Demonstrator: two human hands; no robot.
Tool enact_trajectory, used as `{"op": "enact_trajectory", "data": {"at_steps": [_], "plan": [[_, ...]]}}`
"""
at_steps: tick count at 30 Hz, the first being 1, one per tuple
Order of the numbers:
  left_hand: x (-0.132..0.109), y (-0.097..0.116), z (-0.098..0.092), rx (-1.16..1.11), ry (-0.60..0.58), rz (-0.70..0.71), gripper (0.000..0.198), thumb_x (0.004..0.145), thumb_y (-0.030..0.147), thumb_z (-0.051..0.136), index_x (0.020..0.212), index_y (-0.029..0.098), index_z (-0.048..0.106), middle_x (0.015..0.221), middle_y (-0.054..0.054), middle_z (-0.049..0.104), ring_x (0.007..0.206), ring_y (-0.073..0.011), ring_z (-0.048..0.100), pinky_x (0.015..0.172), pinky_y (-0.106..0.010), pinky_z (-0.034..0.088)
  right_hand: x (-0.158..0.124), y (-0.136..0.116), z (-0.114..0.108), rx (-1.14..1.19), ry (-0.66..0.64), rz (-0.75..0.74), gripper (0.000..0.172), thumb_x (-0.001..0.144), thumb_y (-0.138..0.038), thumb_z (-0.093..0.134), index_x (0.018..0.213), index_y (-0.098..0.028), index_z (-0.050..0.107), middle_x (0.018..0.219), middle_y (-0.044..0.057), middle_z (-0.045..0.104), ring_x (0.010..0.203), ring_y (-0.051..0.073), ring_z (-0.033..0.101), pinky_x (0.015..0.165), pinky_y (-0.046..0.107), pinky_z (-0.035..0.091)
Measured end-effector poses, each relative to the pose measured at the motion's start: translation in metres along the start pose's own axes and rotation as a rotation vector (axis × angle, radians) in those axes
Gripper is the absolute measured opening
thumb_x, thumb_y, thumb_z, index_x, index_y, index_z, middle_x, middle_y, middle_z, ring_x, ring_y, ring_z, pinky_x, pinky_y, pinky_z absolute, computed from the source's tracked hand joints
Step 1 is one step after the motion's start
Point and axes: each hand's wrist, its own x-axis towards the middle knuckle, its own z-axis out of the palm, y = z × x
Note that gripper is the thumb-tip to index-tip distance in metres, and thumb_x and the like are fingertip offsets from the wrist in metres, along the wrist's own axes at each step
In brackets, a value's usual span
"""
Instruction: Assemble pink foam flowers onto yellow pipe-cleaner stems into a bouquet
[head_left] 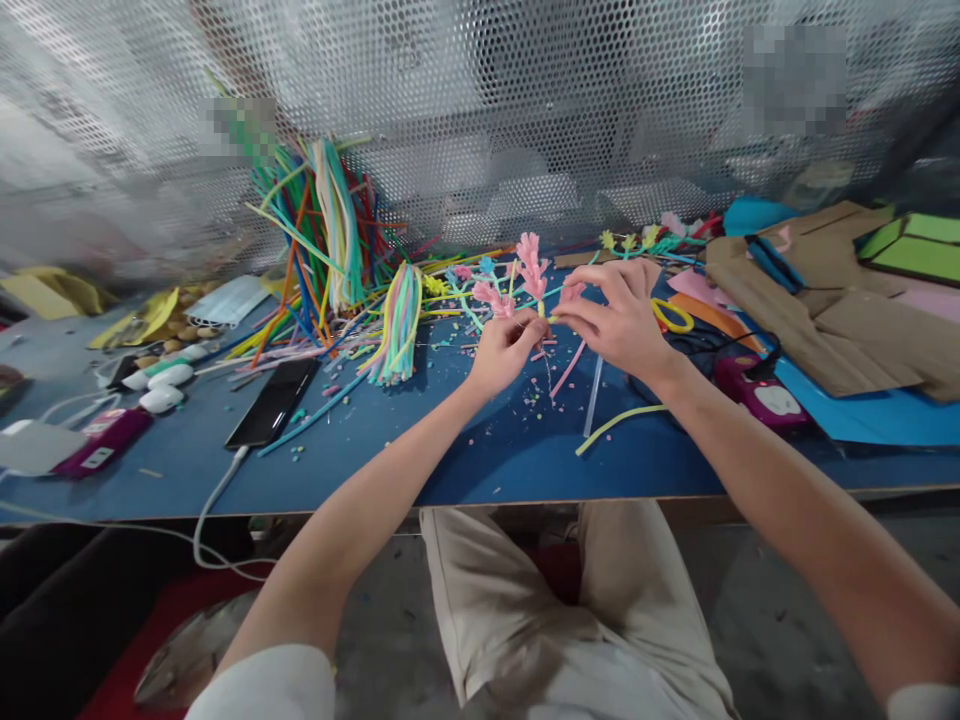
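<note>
Above the blue table (420, 455), my left hand (504, 352) is closed around the stem of a pink pipe-cleaner flower (531, 266). My right hand (619, 318) pinches the same flower just to the right, fingertips pressed together at its stem. A loose pink pipe cleaner (567, 372) hangs below the hands. A yellow pipe cleaner (619, 422) lies on the table beneath my right wrist.
A heap of coloured pipe cleaners (330, 230) leans on the perforated metal screen (525, 110). A black phone (273, 402) on a white cable lies left of centre. Cardboard sheets (832, 300), blue paper, a magenta device (757, 394) and yellow-handled scissors (673, 316) sit to the right.
</note>
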Motion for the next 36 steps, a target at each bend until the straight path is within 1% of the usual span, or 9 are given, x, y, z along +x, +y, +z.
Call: {"op": "enact_trajectory", "data": {"at_steps": [3, 7, 14, 17, 20, 23, 26, 31, 36], "plan": [[-0.002, 0.001, 0.000, 0.135, 0.034, 0.067, 0.038, 0.100, 0.043, 0.051, 0.079, 0.017, 0.069, 0.061, 0.002, 0.058, 0.054, -0.0103, 0.046, 0.057, -0.026, 0.032, 0.000, -0.004, -0.002, 0.007, -0.030, 0.002, 0.019, 0.100, -0.038, 0.058, 0.104, -0.032, 0.076, 0.134, 0.004, 0.062, 0.120, 0.029, 0.046, 0.103, 0.053, 0.031], [-0.004, 0.001, 0.000, 0.323, 0.080, 0.182, 0.035, 0.099, 0.036, 0.049, 0.079, 0.018, 0.070, 0.057, 0.002, 0.053, 0.050, -0.0101, 0.040, 0.056, -0.027, 0.028, 0.003, -0.010, -0.009, 0.030, -0.110, 0.033, 0.021, 0.100, -0.035, 0.057, 0.107, -0.032, 0.076, 0.139, 0.005, 0.060, 0.125, 0.033, 0.044, 0.106, 0.056, 0.031], [-0.006, 0.009, -0.001, 0.416, 0.102, 0.256, 0.030, 0.096, 0.032, 0.051, 0.079, 0.017, 0.070, 0.060, 0.000, 0.056, 0.053, -0.0108, 0.041, 0.058, -0.027, 0.029, 0.007, -0.014, -0.016, 0.021, -0.166, 0.062, 0.022, 0.099, -0.035, 0.055, 0.104, -0.027, 0.075, 0.142, 0.011, 0.054, 0.133, 0.037, 0.040, 0.106, 0.057, 0.032], [-0.006, 0.012, 0.001, 0.309, 0.103, 0.149, 0.033, 0.096, 0.036, 0.052, 0.075, 0.018, 0.070, 0.055, 0.002, 0.051, 0.051, -0.0103, 0.039, 0.056, -0.027, 0.028, 0.007, -0.016, -0.016, -0.001, -0.169, 0.055, 0.021, 0.100, -0.035, 0.055, 0.104, -0.026, 0.073, 0.141, 0.012, 0.054, 0.134, 0.038, 0.039, 0.106, 0.058, 0.032], [-0.002, 0.010, 0.007, -0.078, 0.049, -0.070, 0.034, 0.092, 0.041, 0.056, 0.070, 0.018, 0.066, 0.056, 0.002, 0.050, 0.049, -0.0091, 0.037, 0.052, -0.026, 0.027, 0.008, -0.015, -0.015, 0.001, -0.154, 0.052, 0.019, 0.100, -0.036, 0.056, 0.104, -0.026, 0.072, 0.142, 0.012, 0.053, 0.134, 0.037, 0.039, 0.106, 0.058, 0.032], [0.002, 0.007, 0.013, -0.487, 0.005, -0.315, 0.028, 0.084, 0.041, 0.061, 0.067, 0.018, 0.061, 0.052, 0.005, 0.037, 0.045, -0.0071, 0.024, 0.046, -0.025, 0.020, 0.008, -0.012, -0.013, 0.017, -0.119, 0.050, 0.019, 0.099, -0.036, 0.056, 0.104, -0.026, 0.070, 0.142, 0.012, 0.054, 0.131, 0.036, 0.043, 0.106, 0.057, 0.034], [0.005, 0.008, 0.014, -0.687, 0.000, -0.475, 0.023, 0.078, 0.038, 0.065, 0.068, 0.019, 0.057, 0.053, 0.007, 0.029, 0.046, -0.0062, 0.018, 0.044, -0.024, 0.015, 0.007, -0.009, -0.010, 0.013, -0.087, 0.048, 0.017, 0.098, -0.036, 0.057, 0.105, -0.027, 0.070, 0.138, 0.010, 0.059, 0.128, 0.036, 0.047, 0.105, 0.059, 0.035], [0.004, 0.016, 0.013, -0.796, -0.042, -0.530, 0.021, 0.076, 0.035, 0.065, 0.069, 0.018, 0.055, 0.055, 0.007, 0.027, 0.047, -0.0053, 0.015, 0.042, -0.023, 0.011, 0.003, -0.010, -0.008, 0.001, -0.031, 0.071, 0.016, 0.096, -0.038, 0.061, 0.107, -0.032, 0.071, 0.134, 0.005, 0.063, 0.125, 0.036, 0.049, 0.105, 0.061, 0.033], [0.003, 0.018, 0.013, -0.766, -0.042, -0.522, 0.023, 0.076, 0.038, 0.066, 0.069, 0.018, 0.055, 0.054, 0.007, 0.030, 0.047, -0.0053, 0.017, 0.041, -0.022, 0.013, 0.001, -0.010, -0.010, -0.001, -0.019, 0.065, 0.020, 0.094, -0.044, 0.064, 0.109, -0.034, 0.072, 0.131, 0.004, 0.065, 0.124, 0.037, 0.048, 0.105, 0.061, 0.034]]}}
